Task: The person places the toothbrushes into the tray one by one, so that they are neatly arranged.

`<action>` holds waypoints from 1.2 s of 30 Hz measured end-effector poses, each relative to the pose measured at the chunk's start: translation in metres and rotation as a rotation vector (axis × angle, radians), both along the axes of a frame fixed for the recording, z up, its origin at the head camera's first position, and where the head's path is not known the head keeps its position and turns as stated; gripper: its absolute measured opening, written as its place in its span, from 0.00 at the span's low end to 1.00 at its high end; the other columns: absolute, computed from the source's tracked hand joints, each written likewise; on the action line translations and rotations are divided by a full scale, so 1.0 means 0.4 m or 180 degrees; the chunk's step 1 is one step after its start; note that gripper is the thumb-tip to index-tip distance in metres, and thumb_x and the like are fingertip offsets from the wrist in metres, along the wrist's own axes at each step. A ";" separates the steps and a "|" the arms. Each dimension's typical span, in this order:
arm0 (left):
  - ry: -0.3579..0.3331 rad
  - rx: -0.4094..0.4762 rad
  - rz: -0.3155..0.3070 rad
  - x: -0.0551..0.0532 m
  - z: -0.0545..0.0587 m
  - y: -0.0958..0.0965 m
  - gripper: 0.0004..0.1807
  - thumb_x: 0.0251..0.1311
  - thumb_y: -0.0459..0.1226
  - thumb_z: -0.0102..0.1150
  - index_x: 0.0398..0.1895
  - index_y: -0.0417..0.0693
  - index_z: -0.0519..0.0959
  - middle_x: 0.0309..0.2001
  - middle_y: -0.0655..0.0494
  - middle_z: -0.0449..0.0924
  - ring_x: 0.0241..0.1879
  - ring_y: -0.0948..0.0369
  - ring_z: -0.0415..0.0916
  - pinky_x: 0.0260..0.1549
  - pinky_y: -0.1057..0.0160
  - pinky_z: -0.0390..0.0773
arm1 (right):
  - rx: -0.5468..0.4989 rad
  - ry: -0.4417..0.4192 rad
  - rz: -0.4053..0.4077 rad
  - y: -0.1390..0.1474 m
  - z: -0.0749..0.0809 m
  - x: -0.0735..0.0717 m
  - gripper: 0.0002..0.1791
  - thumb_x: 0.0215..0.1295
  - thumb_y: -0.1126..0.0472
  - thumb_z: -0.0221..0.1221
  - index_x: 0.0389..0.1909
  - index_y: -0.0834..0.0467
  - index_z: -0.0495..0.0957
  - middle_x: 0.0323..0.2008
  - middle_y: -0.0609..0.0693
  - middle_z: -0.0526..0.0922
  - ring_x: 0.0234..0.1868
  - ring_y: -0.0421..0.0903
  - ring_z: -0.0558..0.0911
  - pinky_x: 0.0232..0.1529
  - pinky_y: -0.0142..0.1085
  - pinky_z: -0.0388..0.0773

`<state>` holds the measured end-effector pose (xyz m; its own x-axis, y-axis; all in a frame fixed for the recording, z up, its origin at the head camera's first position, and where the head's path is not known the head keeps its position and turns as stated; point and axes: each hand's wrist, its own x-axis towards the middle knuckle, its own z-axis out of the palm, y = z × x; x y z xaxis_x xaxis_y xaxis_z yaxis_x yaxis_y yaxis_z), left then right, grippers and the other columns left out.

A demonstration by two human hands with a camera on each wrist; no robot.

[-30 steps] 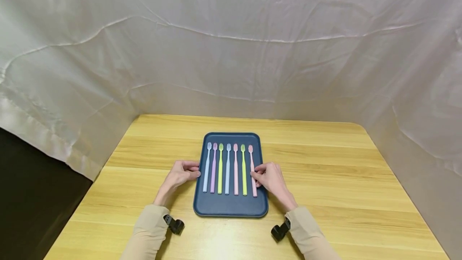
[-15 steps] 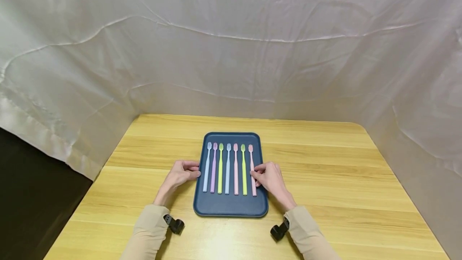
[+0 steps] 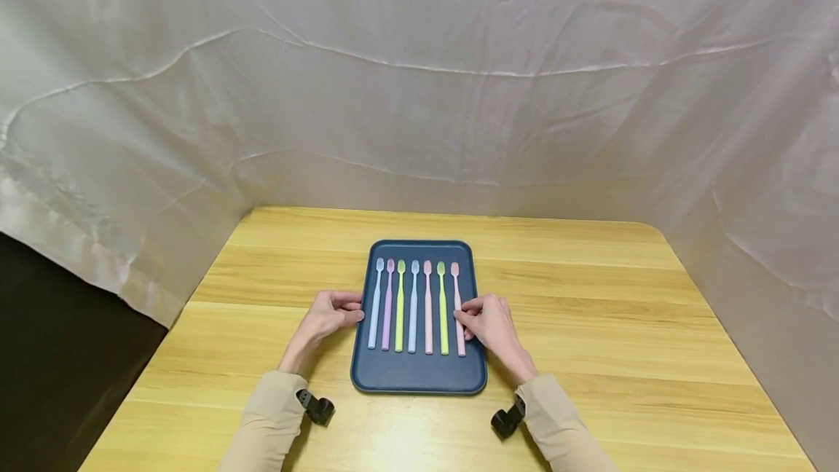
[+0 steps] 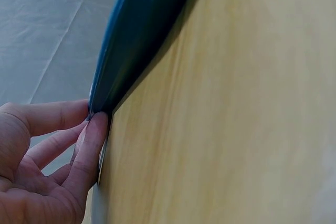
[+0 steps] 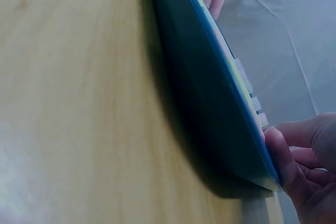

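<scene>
A dark blue tray (image 3: 419, 379) lies on the wooden table, with several toothbrushes side by side in a row, heads toward the far edge. My left hand (image 3: 325, 315) holds the tray's left rim; in the left wrist view the thumb and index fingertips meet at the rim (image 4: 102, 72). On the other side, my right hand (image 3: 493, 324) reaches over the right rim and pinches the handle of the rightmost pink toothbrush (image 3: 457, 290). Beside that lies a green toothbrush (image 3: 442, 304), then another pink toothbrush (image 3: 429, 312). A light blue toothbrush (image 3: 376, 312) is leftmost.
The wooden table (image 3: 609, 326) extends on both sides of the tray. A pale satin curtain (image 3: 419, 108) encloses the table at the back and sides. Black wrist cameras (image 3: 317, 408) sit at both sleeves. A dark area (image 3: 65, 355) shows past the left edge.
The rightmost pink toothbrush's lower end has shifted very slightly left and away from me. Both hands and the tray stay nearly where they were.
</scene>
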<state>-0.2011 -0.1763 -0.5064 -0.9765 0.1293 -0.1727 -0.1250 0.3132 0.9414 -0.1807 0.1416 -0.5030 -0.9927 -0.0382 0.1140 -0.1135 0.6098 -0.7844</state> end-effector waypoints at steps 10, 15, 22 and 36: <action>0.0000 -0.0048 -0.0005 0.005 0.013 0.005 0.24 0.55 0.27 0.66 0.56 0.25 0.78 0.44 0.33 0.85 0.36 0.65 0.80 0.35 0.73 0.79 | 0.0027 0.0090 0.0027 0.000 -0.003 0.000 0.05 0.57 0.65 0.70 0.31 0.64 0.89 0.17 0.52 0.86 0.11 0.36 0.79 0.15 0.29 0.75; 0.0027 -0.0079 -0.0041 0.003 0.009 0.004 0.23 0.55 0.25 0.65 0.55 0.21 0.77 0.43 0.31 0.84 0.35 0.65 0.80 0.34 0.74 0.78 | 0.0026 0.0049 0.0013 0.002 -0.002 0.001 0.04 0.57 0.64 0.71 0.31 0.62 0.89 0.16 0.50 0.85 0.11 0.36 0.78 0.16 0.29 0.76; 0.0019 -0.0074 -0.0059 0.003 0.010 0.004 0.23 0.55 0.24 0.64 0.55 0.20 0.76 0.43 0.30 0.84 0.36 0.63 0.80 0.34 0.73 0.79 | -0.0036 0.0052 0.0046 0.005 -0.006 0.001 0.04 0.57 0.65 0.71 0.31 0.62 0.89 0.15 0.51 0.85 0.11 0.37 0.79 0.16 0.30 0.76; -0.0005 -0.0016 -0.0026 0.002 0.004 0.001 0.23 0.55 0.25 0.64 0.56 0.25 0.78 0.45 0.32 0.85 0.38 0.63 0.81 0.37 0.73 0.80 | -0.0970 -0.0248 0.0273 0.057 -0.007 0.003 0.17 0.64 0.61 0.67 0.49 0.68 0.83 0.33 0.59 0.82 0.21 0.40 0.80 0.21 0.35 0.82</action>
<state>-0.2004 -0.1758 -0.5048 -0.9751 0.1364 -0.1750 -0.1240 0.3191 0.9396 -0.1794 0.1643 -0.5057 -0.9936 -0.0981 0.0567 -0.0867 0.3365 -0.9377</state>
